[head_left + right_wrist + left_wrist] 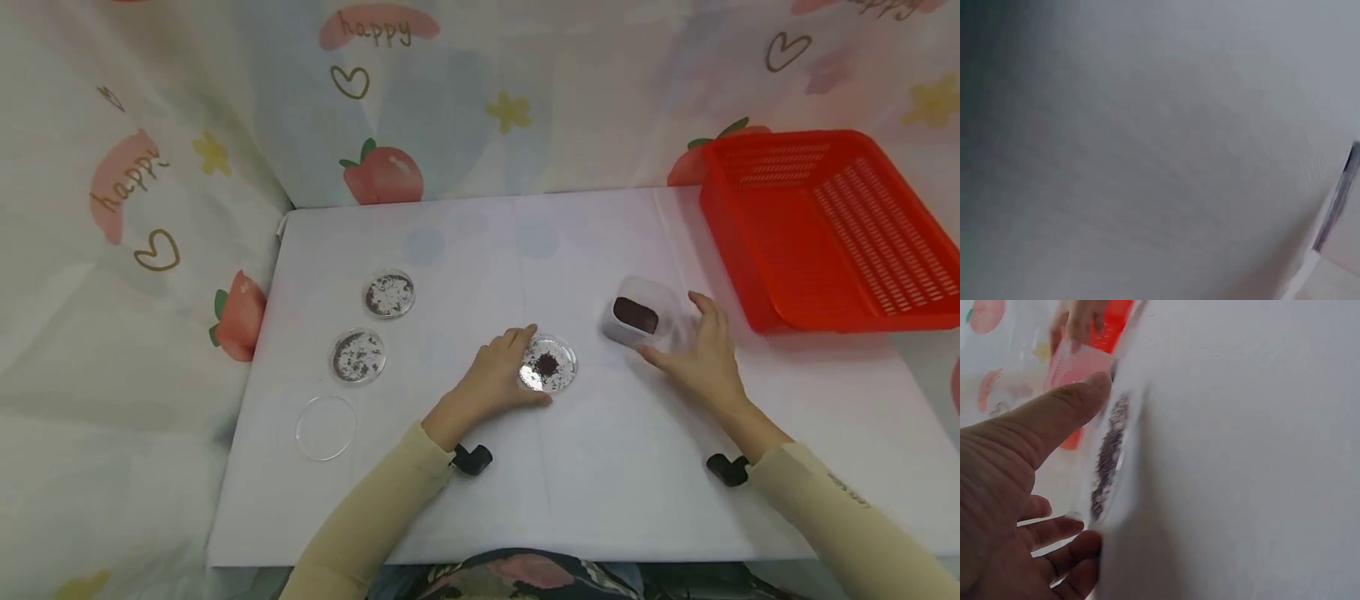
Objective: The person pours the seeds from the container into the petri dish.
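Observation:
My left hand (491,375) curls round the left side of a clear petri dish (566,379) on the white table, thumb at its near edge and fingers at its far edge. A small dark heap (547,364) of crumbly material lies in the middle of that dish, with bits scattered round it. In the left wrist view the thumb (1066,403) lies against the dish's rim. To the right, a translucent plastic tub (618,333) holds dark brown material (636,315). My right hand (705,358) is beside the tub with fingers spread and thumb near its front corner.
Two petri dishes (389,294) (358,356) with dark specks sit at the left. A clear round lid (326,427) lies nearer me. At the back right is a red plastic basket (765,283). Printed cloth (600,100) hangs behind and to the left.

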Action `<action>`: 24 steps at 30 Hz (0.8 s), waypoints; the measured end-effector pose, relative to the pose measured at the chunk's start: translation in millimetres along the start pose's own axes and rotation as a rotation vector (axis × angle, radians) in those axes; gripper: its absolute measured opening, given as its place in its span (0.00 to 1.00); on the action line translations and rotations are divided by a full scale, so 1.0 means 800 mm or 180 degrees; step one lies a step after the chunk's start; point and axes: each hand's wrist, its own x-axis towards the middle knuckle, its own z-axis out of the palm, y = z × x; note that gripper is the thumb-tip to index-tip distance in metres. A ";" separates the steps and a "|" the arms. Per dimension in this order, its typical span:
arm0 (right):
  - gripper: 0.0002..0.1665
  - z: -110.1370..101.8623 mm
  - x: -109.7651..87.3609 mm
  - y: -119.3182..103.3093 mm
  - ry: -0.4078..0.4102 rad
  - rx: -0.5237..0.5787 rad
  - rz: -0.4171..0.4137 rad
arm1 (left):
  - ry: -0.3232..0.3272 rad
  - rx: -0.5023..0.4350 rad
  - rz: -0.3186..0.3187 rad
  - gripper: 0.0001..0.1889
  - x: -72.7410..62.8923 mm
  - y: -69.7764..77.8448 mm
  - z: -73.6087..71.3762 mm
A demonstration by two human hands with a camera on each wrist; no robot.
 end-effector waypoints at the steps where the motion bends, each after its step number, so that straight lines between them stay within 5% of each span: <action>1: 0.55 0.004 -0.005 -0.003 0.0211 -0.0005 -0.0323 | -0.0012 -0.0087 -0.0017 0.61 -0.006 -0.004 -0.005; 3: 0.47 0.014 -0.014 -0.015 0.0488 -0.0108 -0.1051 | 0.0013 -0.0240 -0.0064 0.59 -0.023 -0.014 -0.021; 6: 0.45 0.032 -0.022 -0.040 0.0099 -0.0293 -0.1720 | 0.0258 -0.0349 -0.0177 0.48 -0.062 -0.036 -0.055; 8: 0.47 0.046 -0.022 -0.054 -0.0479 -0.0390 -0.1630 | 0.0583 -0.0382 -0.0267 0.37 -0.095 -0.054 -0.075; 11: 0.61 0.065 -0.018 -0.067 -0.1202 -0.0547 -0.1124 | 0.1156 -0.0398 -0.0508 0.24 -0.148 -0.086 -0.094; 15: 0.65 0.084 -0.012 -0.070 -0.1490 -0.0613 -0.0869 | 0.1611 -0.0285 -0.1038 0.25 -0.208 -0.130 -0.109; 20: 0.61 0.095 -0.007 -0.066 -0.1413 -0.0637 -0.0871 | 0.1452 -0.0184 -0.1671 0.42 -0.250 -0.168 -0.116; 24: 0.59 0.100 -0.003 -0.065 -0.1365 -0.0632 -0.0889 | 0.1072 -0.0101 -0.1884 0.54 -0.261 -0.179 -0.110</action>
